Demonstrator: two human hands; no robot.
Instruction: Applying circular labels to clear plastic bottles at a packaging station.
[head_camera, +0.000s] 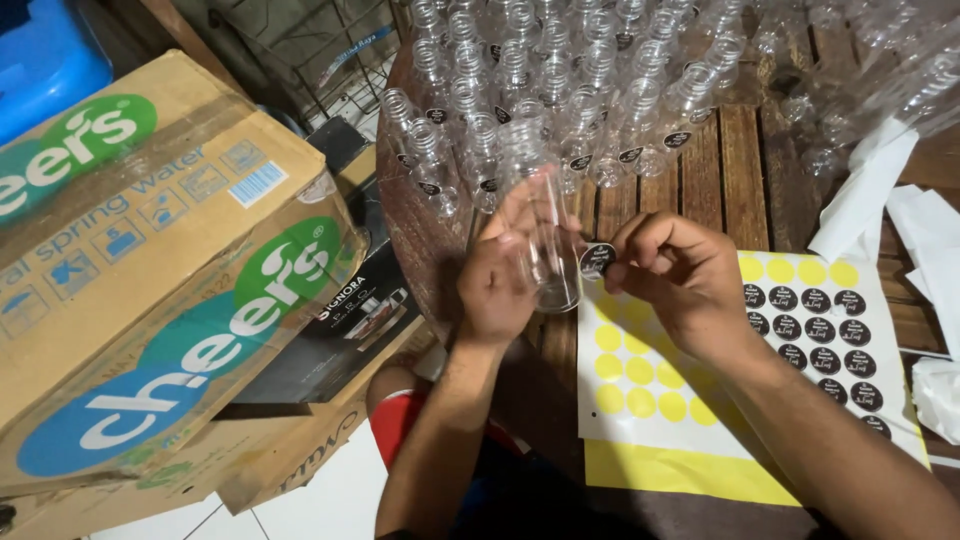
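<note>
Both forearms reach up from the bottom edge over the wooden counter (745, 160). Left hand (497, 285) has its grip closed around a clear plastic bottle (548, 240), held upright above the counter's near edge. Right hand (680, 275) pinches a round black sticker (597, 260) just beside the bottle. Under that hand lies a yellow sticker sheet (690, 410); rows of empty bottles (560, 90) stand behind, cardboard boxes (150, 270) to the left.

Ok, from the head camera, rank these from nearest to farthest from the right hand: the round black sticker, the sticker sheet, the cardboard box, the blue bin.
1. Black sticker, pinched in the right hand.
2. Sticker sheet, just under it.
3. Cardboard box, far left.
4. Blue bin, top-left corner.
</note>
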